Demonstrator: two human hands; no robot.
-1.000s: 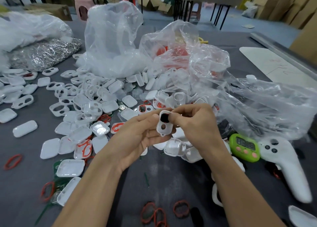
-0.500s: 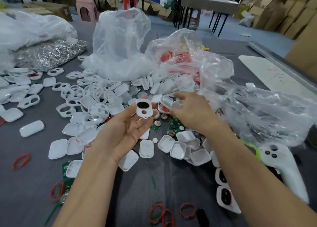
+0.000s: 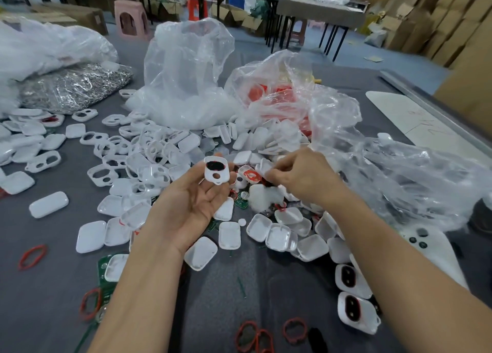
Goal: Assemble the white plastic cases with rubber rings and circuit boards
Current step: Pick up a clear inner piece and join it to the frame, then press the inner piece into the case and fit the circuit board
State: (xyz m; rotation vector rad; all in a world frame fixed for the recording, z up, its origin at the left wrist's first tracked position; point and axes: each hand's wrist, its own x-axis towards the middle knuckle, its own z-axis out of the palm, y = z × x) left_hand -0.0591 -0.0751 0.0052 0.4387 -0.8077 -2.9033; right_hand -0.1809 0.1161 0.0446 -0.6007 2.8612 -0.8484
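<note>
— What colour is the counter [image 3: 40, 299]?
— Plain dark grey.
— And the cases [image 3: 90, 236]?
— White. The raised case [image 3: 216, 171] has a black patch inside.
— The rubber rings [image 3: 32, 256]?
— Red. The circuit boards [image 3: 102, 268] are green, the stool [image 3: 131, 22] is pink, and the bags [image 3: 186, 73] are clear.

Cases [image 3: 90, 236] before bags [image 3: 186, 67], rings [image 3: 257, 337] nearest

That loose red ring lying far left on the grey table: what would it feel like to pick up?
Probably floppy: the red ring is a thin band lying in a squashed oval. It likely weighs almost nothing, being so slim. Lying flat on the table, it seems unlikely to roll.
</note>
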